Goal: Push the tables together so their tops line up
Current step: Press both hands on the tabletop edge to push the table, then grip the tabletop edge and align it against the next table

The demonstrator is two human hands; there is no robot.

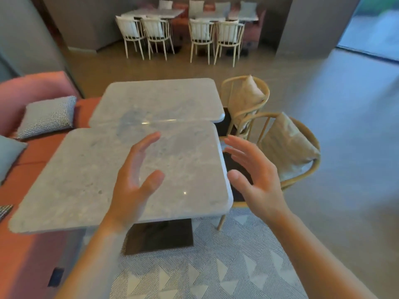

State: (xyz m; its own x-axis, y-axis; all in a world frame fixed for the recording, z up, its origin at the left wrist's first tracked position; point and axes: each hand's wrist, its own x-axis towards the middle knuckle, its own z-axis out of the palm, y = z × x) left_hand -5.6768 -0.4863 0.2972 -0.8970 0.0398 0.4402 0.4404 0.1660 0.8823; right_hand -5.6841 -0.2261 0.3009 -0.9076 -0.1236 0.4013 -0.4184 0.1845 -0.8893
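Observation:
Two grey marble-topped tables stand end to end. The near table [75, 180] meets the far table [159, 100] along one edge, and the far top sits shifted a little to the right. My left hand [133, 180] hovers above the near top with fingers spread, holding nothing. My right hand [252, 171] is held open just past the near table's right edge, palm turned toward it, apart from the marble.
Two wooden chairs with beige cushions [287, 152] stand close on the right. An orange bench [38, 152] with checked pillows [47, 115] runs along the left. A patterned rug [216, 266] lies below. More tables and white chairs [181, 33] stand at the far wall.

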